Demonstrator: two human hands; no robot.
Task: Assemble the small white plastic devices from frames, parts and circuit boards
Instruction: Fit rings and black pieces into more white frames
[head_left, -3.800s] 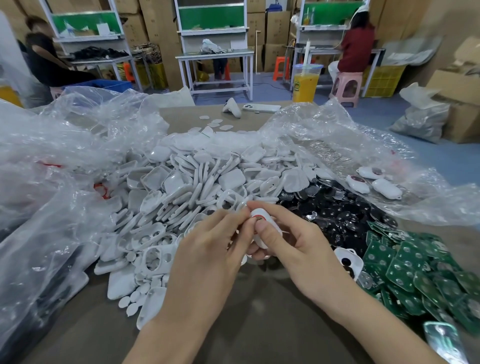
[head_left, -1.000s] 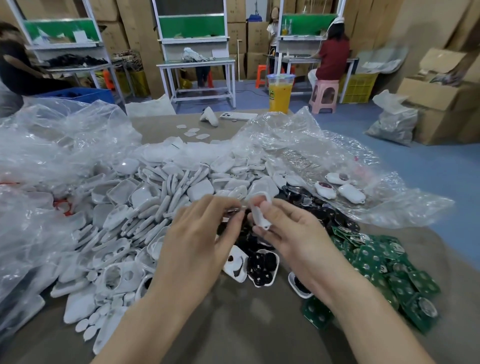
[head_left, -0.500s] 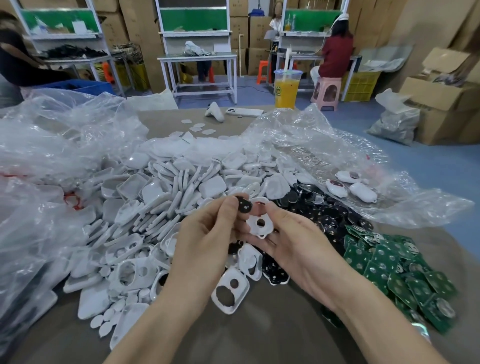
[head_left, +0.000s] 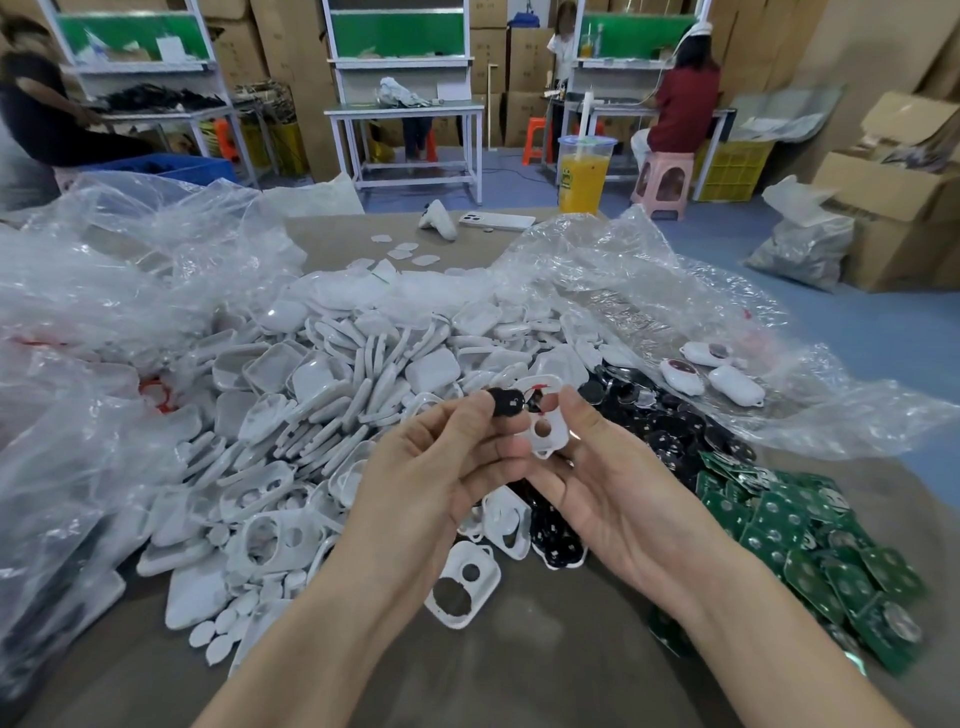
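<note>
Half a second ago the two pieces were held a little apart; we have now raised them and brought them together. The left hand (head_left: 431, 467) pinches a small black part (head_left: 505, 402) between the tips of thumb and forefinger, with its remaining fingers loosely curled beneath. The right hand (head_left: 613, 493) holds a white frame (head_left: 553, 440) facing us, thumb on its right edge and fingers supporting it from behind and below.

The black part now meets the left rim of the frame's larger upper opening. We cannot tell whether it is touching or only overlapping in view, and it does not look seated. The smaller round hole below it is empty.

One second ago both hands worked low over the piles, with the frame edge-on. We judge that picking is finished and insertion is starting.

Both pieces are held in the air above loose frames and the near edge of the black parts pile (head_left: 649, 415). The heap of white shells (head_left: 337, 374) lies to the left and the green circuit boards (head_left: 805, 530) to the right. Finished devices (head_left: 681, 375) lie on the plastic sheet (head_left: 805, 415) at right rear.

The next move calls for aligning the part squarely before pressing; a tilted entry could jam.
</note>
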